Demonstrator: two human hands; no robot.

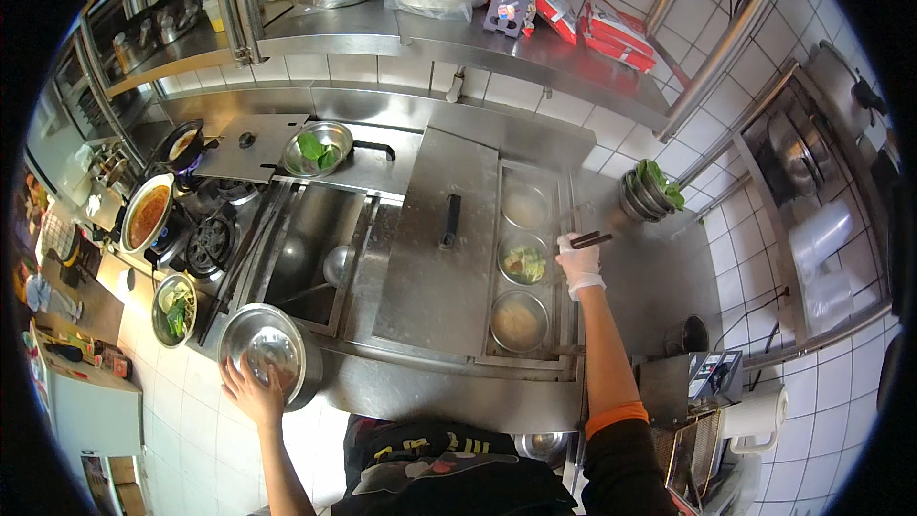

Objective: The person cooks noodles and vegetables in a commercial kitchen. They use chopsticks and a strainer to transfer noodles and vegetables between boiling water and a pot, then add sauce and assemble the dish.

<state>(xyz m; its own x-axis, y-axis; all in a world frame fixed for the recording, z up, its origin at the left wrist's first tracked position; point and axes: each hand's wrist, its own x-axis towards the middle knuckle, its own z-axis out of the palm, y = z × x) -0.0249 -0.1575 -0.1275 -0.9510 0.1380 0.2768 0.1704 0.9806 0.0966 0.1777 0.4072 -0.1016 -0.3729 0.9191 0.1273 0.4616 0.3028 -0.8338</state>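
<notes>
My left hand (pixel 256 387), bare, rests with spread fingers at the near side of a stainless steel bowl (pixel 261 344) on the counter's front edge. My right hand (pixel 582 265), in a thin whitish glove, is closed around dark-handled utensils (pixel 592 239), perhaps chopsticks or tongs; their far ends are unclear. It is just right of three round steel containers set in a well. The middle container (pixel 523 259) holds chopped greens in liquid; the far one (pixel 524 206) and near one (pixel 519 321) hold cloudy liquid. A flat steel lid (pixel 438 251) with a black handle lies left of them.
A ladle (pixel 337 266) lies in a sink-like well. Left are a gas burner (pixel 209 244), a pot of red soup (pixel 148 215), and a bowl of vegetables (pixel 174 309). A bowl with green leaves (pixel 317 149) stands at the back, stacked bowls (pixel 641 193) at right. A steel shelf (pixel 458 43) overhangs.
</notes>
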